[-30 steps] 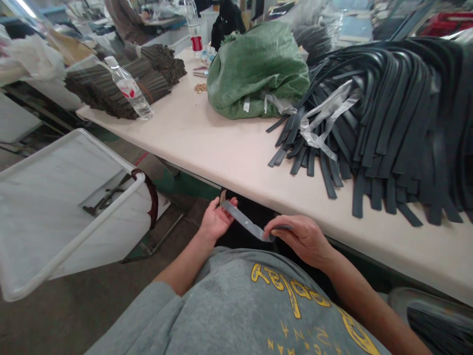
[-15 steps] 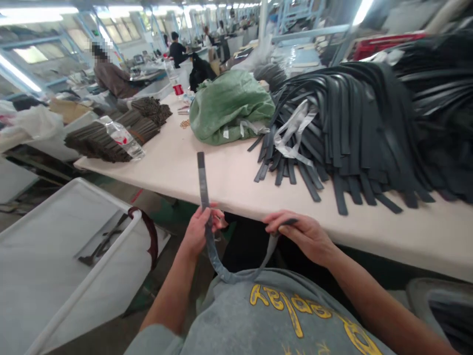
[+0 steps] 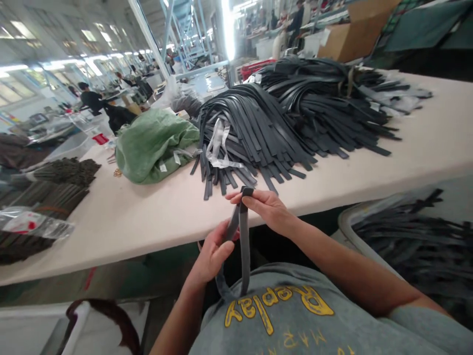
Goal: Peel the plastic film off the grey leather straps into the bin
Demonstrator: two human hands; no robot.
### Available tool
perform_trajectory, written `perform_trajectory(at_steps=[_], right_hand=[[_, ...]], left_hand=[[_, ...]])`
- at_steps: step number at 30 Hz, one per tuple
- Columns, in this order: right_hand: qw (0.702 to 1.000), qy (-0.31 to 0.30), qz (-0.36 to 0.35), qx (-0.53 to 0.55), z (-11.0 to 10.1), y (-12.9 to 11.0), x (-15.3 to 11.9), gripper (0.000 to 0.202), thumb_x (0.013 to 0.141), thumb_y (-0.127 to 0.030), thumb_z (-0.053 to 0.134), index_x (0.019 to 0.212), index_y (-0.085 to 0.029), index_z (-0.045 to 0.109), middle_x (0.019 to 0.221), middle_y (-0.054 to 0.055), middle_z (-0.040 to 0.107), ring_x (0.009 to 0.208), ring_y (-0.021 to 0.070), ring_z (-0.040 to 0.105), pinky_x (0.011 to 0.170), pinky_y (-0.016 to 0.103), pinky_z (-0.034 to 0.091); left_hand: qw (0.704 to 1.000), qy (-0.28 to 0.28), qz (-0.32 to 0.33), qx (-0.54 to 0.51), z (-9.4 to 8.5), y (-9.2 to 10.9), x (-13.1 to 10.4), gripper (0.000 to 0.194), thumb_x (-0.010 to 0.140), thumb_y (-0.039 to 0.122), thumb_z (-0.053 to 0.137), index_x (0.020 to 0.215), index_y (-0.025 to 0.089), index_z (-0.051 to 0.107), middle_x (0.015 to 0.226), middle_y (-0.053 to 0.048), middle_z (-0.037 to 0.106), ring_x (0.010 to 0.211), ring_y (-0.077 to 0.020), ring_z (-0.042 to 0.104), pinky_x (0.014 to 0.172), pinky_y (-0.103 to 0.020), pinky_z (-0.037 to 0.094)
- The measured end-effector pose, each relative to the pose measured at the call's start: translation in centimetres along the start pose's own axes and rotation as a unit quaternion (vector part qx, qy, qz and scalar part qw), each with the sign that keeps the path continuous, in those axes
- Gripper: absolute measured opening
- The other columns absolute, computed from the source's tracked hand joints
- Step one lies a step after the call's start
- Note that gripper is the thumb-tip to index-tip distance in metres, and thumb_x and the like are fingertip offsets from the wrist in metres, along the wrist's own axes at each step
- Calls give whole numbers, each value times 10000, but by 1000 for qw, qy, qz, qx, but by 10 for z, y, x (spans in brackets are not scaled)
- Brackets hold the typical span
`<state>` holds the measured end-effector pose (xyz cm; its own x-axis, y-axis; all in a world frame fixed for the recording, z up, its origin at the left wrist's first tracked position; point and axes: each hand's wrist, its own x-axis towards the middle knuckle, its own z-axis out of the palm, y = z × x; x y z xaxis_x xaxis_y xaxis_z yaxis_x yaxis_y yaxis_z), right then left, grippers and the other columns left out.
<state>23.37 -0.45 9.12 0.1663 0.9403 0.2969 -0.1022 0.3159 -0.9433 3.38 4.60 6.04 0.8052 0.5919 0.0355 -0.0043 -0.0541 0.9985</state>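
A dark grey strap point(image 3: 244, 246) hangs in a loop in front of my shirt, its two ends brought together at the top. My right hand point(image 3: 268, 209) pinches both ends between thumb and fingers. Lower down, my left hand point(image 3: 216, 249) is closed around one side of the strap, thumb raised along it. Both hands are just off the table's front edge. Beyond them on the table lies a large pile of similar dark straps point(image 3: 254, 128), with a white plastic strip point(image 3: 219, 145) over its near side.
The pale table point(image 3: 162, 222) runs across in front of me. A green cloth sack point(image 3: 153, 143) sits left of the straps. Bundled brown strips point(image 3: 62, 192) and a plastic bottle point(image 3: 33, 222) are farther left. At right below stands a bin point(image 3: 345, 222) of dark strips.
My view has turned right. My right hand has come over to my left, bringing the strap's two ends together; before, the hands were apart with the strap sagging between them.
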Motion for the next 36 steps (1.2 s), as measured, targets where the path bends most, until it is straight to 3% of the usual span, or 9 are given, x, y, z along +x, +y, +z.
perform_trajectory(at_steps=[5, 8, 12, 18, 21, 25, 31, 34, 36], right_hand=[[999, 20, 13, 23, -1, -18, -18, 324, 937, -478, 563, 1002, -216, 741, 1187, 63, 706, 782, 154, 685, 750, 333, 564], [997, 64, -32, 21, -12, -30, -29, 320, 940, -477, 563, 955, -214, 745, 1114, 53, 729, 859, 177, 691, 859, 375, 550], [987, 127, -102, 8, -32, -46, -48, 328, 943, -463, 569, 884, -190, 742, 989, 57, 756, 1111, 217, 643, 1063, 427, 429], [974, 187, -117, -47, -60, -53, -80, 404, 965, -506, 502, 869, -176, 715, 963, 68, 748, 1093, 205, 646, 1075, 422, 407], [954, 249, -133, -102, -81, -62, -102, 395, 973, -503, 488, 881, -187, 706, 990, 66, 735, 1093, 208, 644, 1078, 431, 401], [870, 406, -144, -242, -130, -89, -139, 326, 960, -497, 515, 893, -234, 696, 1028, 34, 729, 1125, 220, 632, 1096, 433, 395], [664, 525, -147, -512, -248, -119, -188, 318, 1002, -421, 422, 948, -240, 678, 1148, 43, 693, 1149, 228, 604, 1074, 449, 409], [577, 521, -19, -628, -306, -102, -208, 227, 962, -357, 496, 1031, -226, 669, 1456, 77, 493, 1393, 253, 383, 1152, 479, 299], [551, 520, 76, -649, -329, -79, -219, 332, 881, -337, 622, 1168, -168, 622, 1569, 149, 315, 1465, 310, 238, 1173, 522, 226]], left_hand=[[999, 21, 10, 38, 38, 21, 34, 328, 926, 455, 546, 1064, 173, 640, 925, -67, 697, 834, -199, 637, 778, -317, 486], [996, 2, 28, 87, 61, 17, 39, 306, 970, 411, 462, 910, 177, 651, 863, -57, 680, 806, -182, 610, 776, -306, 474], [990, -59, 44, 123, 79, -3, 30, 273, 975, 375, 450, 952, 201, 659, 943, -56, 678, 885, -191, 607, 838, -312, 475], [974, -176, -30, 138, 91, -50, 30, 326, 926, 456, 497, 980, 204, 698, 1034, -88, 711, 1045, -272, 629, 921, -386, 508], [977, -173, -68, 109, 94, -65, 32, 470, 853, 549, 574, 1158, 204, 669, 1209, -109, 682, 1168, -321, 593, 1031, -458, 460], [987, -41, -150, 42, 84, -86, 34, 580, 823, 651, 557, 1195, 216, 651, 1264, -106, 665, 1189, -323, 600, 1121, -465, 384], [955, 88, -284, -8, 59, -131, 27, 710, 714, 719, 639, 1195, 196, 632, 1165, -135, 711, 1112, -356, 656, 1094, -511, 411], [942, 97, -321, -28, 52, -145, 25, 738, 672, 727, 677, 1192, 206, 623, 1157, -130, 717, 1125, -371, 647, 1113, -537, 381], [941, 99, -321, -44, 51, -150, 25, 725, 663, 719, 691, 1186, 221, 625, 1158, -116, 719, 1118, -362, 653, 1113, -533, 384]])
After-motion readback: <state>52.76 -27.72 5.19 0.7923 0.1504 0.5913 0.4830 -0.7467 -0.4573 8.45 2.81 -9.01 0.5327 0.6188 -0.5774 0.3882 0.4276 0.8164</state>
